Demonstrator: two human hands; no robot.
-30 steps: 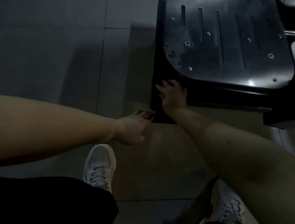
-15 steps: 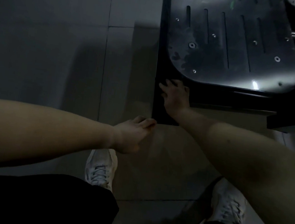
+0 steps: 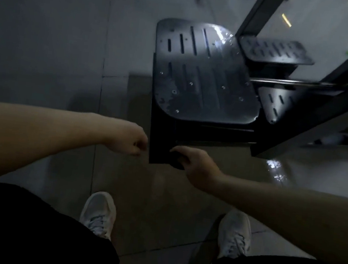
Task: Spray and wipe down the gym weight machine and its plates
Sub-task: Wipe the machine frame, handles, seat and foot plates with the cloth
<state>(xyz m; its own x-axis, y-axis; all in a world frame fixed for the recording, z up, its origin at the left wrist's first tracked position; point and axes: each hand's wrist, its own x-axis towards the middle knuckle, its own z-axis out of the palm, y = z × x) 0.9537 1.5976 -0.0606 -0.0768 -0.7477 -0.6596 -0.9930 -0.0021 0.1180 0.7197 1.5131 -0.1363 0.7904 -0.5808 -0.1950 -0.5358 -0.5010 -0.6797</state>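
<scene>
Weight machine, slotted footplate (image 3: pixel 206 78): dark and streaked, set on a black base (image 3: pixel 160 143) that stands on the tiled floor (image 3: pixel 47 50).

Right hand (image 3: pixel 195 165): has dropped from the ledge under the plate to the base's near corner. Fingers are curled against it; whether it holds a cloth cannot be told.

Left hand (image 3: pixel 128 137): now just beside the base's left edge, loosely curled, palm hidden.

Judgement: wiping has reached the lower base. The smaller plate (image 3: pixel 275 50) and the uprights (image 3: pixel 256 10) likely remain.
</scene>
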